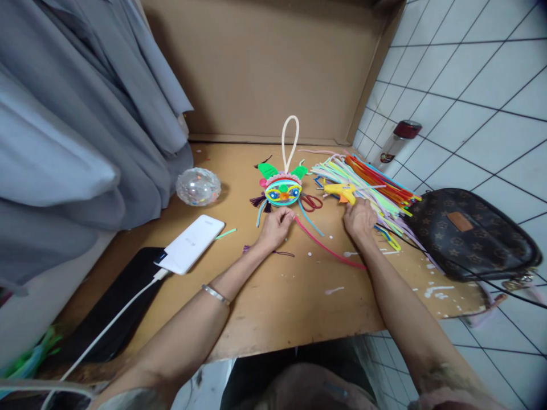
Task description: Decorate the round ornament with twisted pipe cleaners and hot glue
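My left hand (274,228) pinches one end of a red pipe cleaner (321,246), whose length trails right across the table and passes by my right forearm. Around the handle of a yellow glue gun (338,189), my right hand (361,220) is closed, and the nozzle points left. Between and beyond both hands stands a colourful animal-face ornament (283,192) with green ears, blue eyes and an orange nose. A white loop (290,142) rises from its top. Red-handled scissors (311,202) lie partly behind it. Dark purple tassels (257,201) show at its left.
Pipe cleaners (371,191) are heaped at the right, beside a brown patterned bag (474,233) and a bottle (397,142). At the left are a clear bowl (198,187), a white charging device (194,245) with its cable, and a grey curtain (85,114).
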Demonstrator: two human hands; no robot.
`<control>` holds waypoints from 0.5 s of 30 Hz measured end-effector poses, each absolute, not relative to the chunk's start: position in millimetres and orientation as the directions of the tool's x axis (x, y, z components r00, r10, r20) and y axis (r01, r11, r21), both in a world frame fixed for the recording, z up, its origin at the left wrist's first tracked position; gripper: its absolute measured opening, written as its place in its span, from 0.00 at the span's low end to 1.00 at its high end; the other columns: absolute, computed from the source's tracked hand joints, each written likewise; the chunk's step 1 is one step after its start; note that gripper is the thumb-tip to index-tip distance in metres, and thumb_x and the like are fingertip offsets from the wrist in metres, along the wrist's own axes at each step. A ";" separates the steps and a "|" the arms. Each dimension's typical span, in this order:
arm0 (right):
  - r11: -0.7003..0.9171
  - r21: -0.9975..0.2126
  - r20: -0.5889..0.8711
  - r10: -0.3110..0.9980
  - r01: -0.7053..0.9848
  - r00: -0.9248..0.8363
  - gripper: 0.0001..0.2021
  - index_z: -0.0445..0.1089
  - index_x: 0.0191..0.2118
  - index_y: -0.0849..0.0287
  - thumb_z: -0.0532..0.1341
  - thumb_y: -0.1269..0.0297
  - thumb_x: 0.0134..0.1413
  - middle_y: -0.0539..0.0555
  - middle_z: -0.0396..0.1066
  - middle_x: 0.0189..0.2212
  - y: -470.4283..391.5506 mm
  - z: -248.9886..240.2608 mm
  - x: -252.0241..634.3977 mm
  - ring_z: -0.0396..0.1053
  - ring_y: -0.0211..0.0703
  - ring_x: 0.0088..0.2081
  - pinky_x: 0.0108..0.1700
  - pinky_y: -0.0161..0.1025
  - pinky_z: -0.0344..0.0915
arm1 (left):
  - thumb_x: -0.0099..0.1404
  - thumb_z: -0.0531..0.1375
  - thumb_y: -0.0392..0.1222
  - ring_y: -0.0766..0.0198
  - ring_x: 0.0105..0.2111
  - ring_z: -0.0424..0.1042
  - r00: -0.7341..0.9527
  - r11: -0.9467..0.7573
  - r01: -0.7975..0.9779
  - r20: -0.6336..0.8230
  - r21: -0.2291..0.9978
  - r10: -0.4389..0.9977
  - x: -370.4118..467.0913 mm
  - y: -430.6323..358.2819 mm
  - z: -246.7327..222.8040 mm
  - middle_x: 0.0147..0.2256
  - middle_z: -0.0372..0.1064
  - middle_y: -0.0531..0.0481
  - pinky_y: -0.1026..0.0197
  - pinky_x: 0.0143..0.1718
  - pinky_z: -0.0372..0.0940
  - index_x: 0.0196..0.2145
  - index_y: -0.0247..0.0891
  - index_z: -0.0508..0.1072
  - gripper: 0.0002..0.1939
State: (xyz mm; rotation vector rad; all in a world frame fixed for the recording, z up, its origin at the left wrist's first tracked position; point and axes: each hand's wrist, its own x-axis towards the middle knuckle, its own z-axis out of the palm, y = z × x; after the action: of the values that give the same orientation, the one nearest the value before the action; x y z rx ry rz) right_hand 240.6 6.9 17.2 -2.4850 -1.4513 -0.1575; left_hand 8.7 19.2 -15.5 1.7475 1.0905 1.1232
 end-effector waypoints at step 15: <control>-0.449 -0.429 0.190 0.803 0.784 0.564 0.21 0.68 0.57 0.64 0.50 0.58 0.66 0.66 0.78 0.44 10.9 31.7 226.6 0.74 0.58 0.46 0.41 0.43 0.63 | 0.69 0.53 0.45 0.63 0.29 0.64 0.364 -0.435 0.308 0.318 0.846 0.876 11.0 17.5 -20.8 0.24 0.65 0.53 0.62 0.34 0.59 0.30 0.40 0.69 0.12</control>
State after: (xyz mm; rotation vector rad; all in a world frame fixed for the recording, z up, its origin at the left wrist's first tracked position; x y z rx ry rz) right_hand 226.6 10.9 31.7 -2.3281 -1.2755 0.0562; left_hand 11.0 17.5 -20.8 1.9295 1.0256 1.0374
